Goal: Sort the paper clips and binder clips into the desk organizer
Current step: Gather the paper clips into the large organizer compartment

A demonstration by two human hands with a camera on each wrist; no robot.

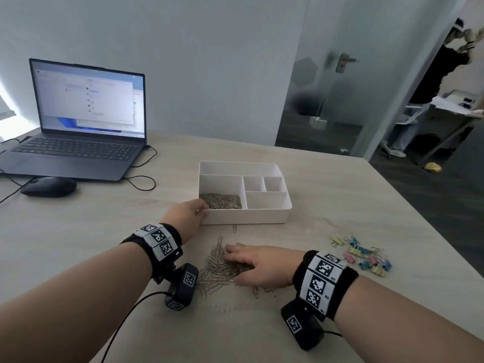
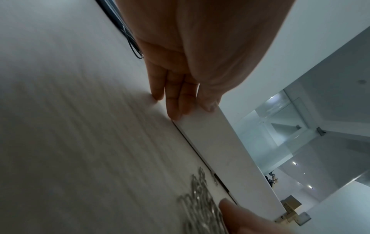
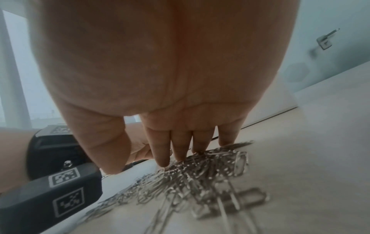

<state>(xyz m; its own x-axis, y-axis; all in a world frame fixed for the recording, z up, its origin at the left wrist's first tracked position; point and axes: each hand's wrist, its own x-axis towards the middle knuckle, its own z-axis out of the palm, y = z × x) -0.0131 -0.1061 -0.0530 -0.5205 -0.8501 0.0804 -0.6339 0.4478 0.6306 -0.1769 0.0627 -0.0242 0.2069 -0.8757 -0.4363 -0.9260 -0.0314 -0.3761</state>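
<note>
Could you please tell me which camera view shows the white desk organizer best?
The head view: it shows the desk organizer whole, with all its compartments and paper clips in the near-left one. The left wrist view shows only its outer wall, touched by the left hand. The right wrist view shows nothing clear of it.

This is an office. A pale wood-grain desk (image 1: 340, 184) carries an open laptop (image 1: 78, 121) at ten o'clock with a mouse (image 1: 48, 186) just beside it. A white desk organizer (image 1: 246, 217) sits at twelve, with loose paper clips (image 1: 217, 268) and coloured binder clips (image 1: 364, 255) nearer. At one o'clock stands a frosted glass door (image 1: 327, 106) with a lever handle (image 1: 344, 61). Through the opening at two o'clock, a person (image 1: 442, 74) stands by another white table (image 1: 455, 108) on dark carpet (image 1: 432, 200).
</note>
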